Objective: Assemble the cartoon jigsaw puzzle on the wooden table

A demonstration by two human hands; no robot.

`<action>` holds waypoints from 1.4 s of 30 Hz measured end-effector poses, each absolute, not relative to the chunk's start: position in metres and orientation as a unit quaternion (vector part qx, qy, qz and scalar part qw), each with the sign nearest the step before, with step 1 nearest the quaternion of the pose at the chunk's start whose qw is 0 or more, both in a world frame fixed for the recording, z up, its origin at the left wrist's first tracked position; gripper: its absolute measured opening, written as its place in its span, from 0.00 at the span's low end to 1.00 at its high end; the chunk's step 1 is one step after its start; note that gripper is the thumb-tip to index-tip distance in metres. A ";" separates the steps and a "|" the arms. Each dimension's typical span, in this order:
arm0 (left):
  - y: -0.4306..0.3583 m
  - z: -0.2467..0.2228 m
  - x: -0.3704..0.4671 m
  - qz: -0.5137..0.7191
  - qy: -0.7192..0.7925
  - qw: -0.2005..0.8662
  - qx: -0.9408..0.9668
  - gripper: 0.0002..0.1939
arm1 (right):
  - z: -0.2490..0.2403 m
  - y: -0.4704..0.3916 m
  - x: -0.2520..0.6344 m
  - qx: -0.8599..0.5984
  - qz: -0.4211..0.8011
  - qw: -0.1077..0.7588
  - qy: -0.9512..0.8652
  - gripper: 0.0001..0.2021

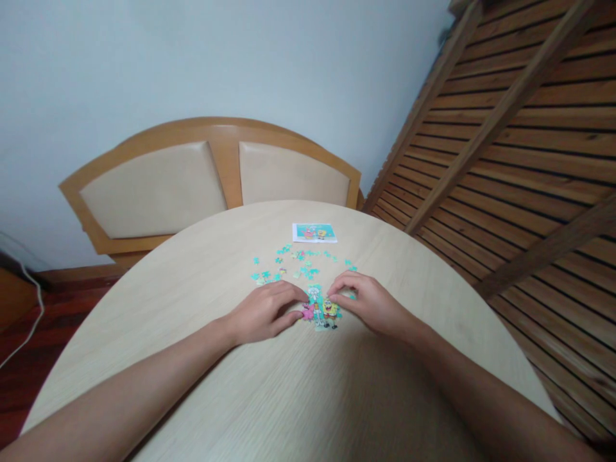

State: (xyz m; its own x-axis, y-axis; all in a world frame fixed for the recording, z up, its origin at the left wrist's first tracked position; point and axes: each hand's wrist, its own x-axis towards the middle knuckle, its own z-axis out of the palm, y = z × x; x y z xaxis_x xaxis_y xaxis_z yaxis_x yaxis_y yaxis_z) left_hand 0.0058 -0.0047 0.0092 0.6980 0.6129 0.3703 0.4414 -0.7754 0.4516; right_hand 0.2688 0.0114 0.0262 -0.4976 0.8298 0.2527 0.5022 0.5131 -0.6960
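A partly joined jigsaw puzzle (317,309) lies flat on the table between my hands, showing a pink, a pale green and a yellow cartoon figure on teal. My left hand (269,309) rests at its left side, thumb and fingers apart, the tips touching the pink part. At the upper right of the joined part, my right hand (363,298) has thumb and forefinger brought together on a puzzle piece at the yellow figure's top edge. The fingers largely hide that piece. Loose puzzle pieces (308,273) are scattered just beyond both hands.
A picture card (315,233) with similar cartoon figures lies behind the loose pieces. The round wooden table (192,295) has a padded wooden headboard (226,167) behind it. Wooden slats (505,128) slant along the right. A white cable (36,308) hangs at far left.
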 end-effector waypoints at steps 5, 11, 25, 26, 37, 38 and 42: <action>-0.012 0.009 0.015 0.311 0.348 0.213 0.858 0.09 | 0.019 -0.002 0.245 -0.419 0.367 0.335 -0.760 0.05; -0.014 0.008 0.019 0.351 0.383 0.273 0.810 0.06 | 0.013 -0.008 0.235 -0.415 0.391 0.347 -0.745 0.08; -0.007 0.002 0.016 0.359 0.429 0.261 0.787 0.08 | 0.007 -0.004 0.243 -0.376 0.190 0.281 -0.862 0.14; -0.006 0.002 0.016 0.357 0.432 0.258 0.787 0.08 | 0.006 -0.004 0.243 -0.370 0.177 0.271 -0.870 0.15; -0.004 0.000 0.013 0.331 0.446 0.232 0.799 0.08 | 0.007 -0.004 0.247 -0.355 0.160 0.231 -0.892 0.09; -0.004 0.000 0.013 0.327 0.446 0.228 0.801 0.08 | 0.008 -0.004 0.247 -0.356 0.158 0.227 -0.892 0.09; -0.004 0.001 0.014 0.324 0.424 0.222 0.816 0.09 | 0.012 -0.005 0.247 -0.360 0.159 0.220 -0.893 0.09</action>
